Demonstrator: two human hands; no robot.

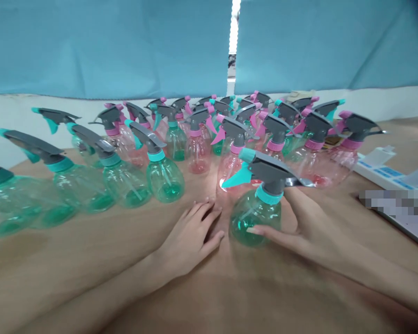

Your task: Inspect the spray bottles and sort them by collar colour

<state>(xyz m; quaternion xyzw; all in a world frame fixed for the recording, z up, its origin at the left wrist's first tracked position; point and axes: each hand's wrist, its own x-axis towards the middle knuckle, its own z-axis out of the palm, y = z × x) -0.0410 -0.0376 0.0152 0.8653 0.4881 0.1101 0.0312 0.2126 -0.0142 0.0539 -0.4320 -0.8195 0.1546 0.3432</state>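
My right hand [304, 227] is wrapped round a green spray bottle [244, 218] with a teal collar, teal trigger and grey head; its thumb lies across the front of the clear green body. The bottle is upright, its nozzle pointing left. My left hand [195, 232] rests palm down on the wooden table [202, 292], fingers stretched out, holding nothing, a little left of that bottle. Nearest to its fingertips stands another green spray bottle [165, 181]. Just behind the held bottle is a pink spray bottle [228, 167], partly hidden by it.
Several green spray bottles [80, 188] line the left side. Behind them, pink and green ones crowd toward the back, such as a pink bottle [198, 153]. At the right lie a white-and-blue tray [386, 169] and a dark-edged flat object [400, 218], partly blurred. A blue curtain [107, 46] hangs behind.
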